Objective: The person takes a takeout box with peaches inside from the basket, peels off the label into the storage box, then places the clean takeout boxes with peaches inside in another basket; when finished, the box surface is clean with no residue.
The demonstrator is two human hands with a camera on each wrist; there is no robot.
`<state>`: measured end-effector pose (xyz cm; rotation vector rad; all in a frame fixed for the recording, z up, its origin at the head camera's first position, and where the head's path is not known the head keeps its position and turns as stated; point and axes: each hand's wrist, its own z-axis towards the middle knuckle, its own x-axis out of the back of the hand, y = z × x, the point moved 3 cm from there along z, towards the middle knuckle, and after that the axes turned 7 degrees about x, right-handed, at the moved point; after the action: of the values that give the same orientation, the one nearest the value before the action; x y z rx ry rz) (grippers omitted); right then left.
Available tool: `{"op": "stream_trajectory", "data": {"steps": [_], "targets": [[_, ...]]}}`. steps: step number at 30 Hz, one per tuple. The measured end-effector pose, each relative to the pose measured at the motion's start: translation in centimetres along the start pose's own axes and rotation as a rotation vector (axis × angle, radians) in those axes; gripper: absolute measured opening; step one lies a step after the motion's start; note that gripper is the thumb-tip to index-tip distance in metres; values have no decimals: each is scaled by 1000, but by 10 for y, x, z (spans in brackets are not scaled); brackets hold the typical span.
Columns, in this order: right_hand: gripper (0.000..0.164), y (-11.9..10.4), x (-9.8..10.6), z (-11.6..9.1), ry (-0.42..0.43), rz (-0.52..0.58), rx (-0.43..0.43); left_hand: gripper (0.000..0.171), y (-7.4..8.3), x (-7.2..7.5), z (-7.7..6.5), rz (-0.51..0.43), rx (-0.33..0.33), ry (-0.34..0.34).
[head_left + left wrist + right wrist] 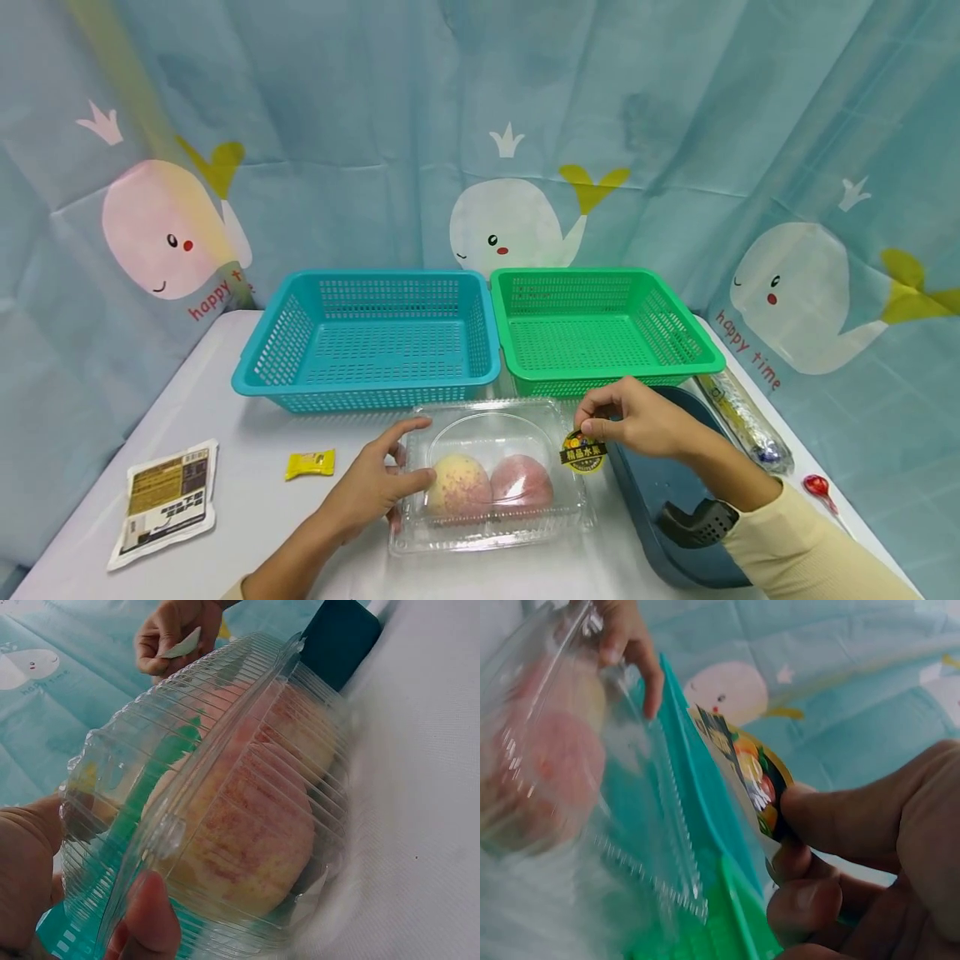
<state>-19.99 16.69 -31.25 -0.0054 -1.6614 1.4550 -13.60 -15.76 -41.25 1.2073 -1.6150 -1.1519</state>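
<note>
A clear plastic clamshell box [491,533] with two peaches inside stands at the front middle of the table. One peach [459,483] is yellow and pink, the other peach [522,481] pinker. My left hand [382,475] grips the box by its left side, the thumb on the near part and the fingers toward the back, as the left wrist view also shows. Between thumb and fingers, my right hand [633,419] pinches a round black and gold fruit sticker [582,452] just right of the box. Its pale back [182,645] shows in the left wrist view.
Behind stand a blue basket [367,390] and a green basket [615,375]. A dark blue bin [637,517] lies under the right forearm. On the left are a yellow packet [310,464] and a food pouch [167,504]; on the right, a wrapped long pack [746,421] and a red lollipop [817,486].
</note>
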Motion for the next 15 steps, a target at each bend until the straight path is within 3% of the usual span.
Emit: {"op": "stream_trajectory", "data": {"steps": [15], "targets": [[13,40,18,-40,-63,111,35,73,-1,0,1,5,-5,5]]}}
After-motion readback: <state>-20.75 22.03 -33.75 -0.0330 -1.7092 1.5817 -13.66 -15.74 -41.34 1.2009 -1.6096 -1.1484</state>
